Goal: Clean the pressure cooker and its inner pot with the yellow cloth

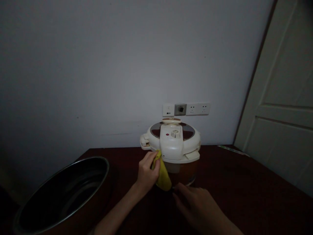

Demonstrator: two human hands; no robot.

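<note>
A cream and brown electric pressure cooker (174, 143) stands on a dark red-brown table (244, 189), its lid closed. My left hand (146, 173) is closed on a yellow cloth (162, 174) and presses it against the cooker's left front side, just under the lid rim. My right hand (195, 204) rests flat on the table in front of the cooker's base, fingers stretched out towards it and nothing in them.
A large dark metal inner pot (63, 192) sits at the table's near left. A row of wall sockets (186, 109) is behind the cooker. A white door (281, 114) stands at the right. The room is dim.
</note>
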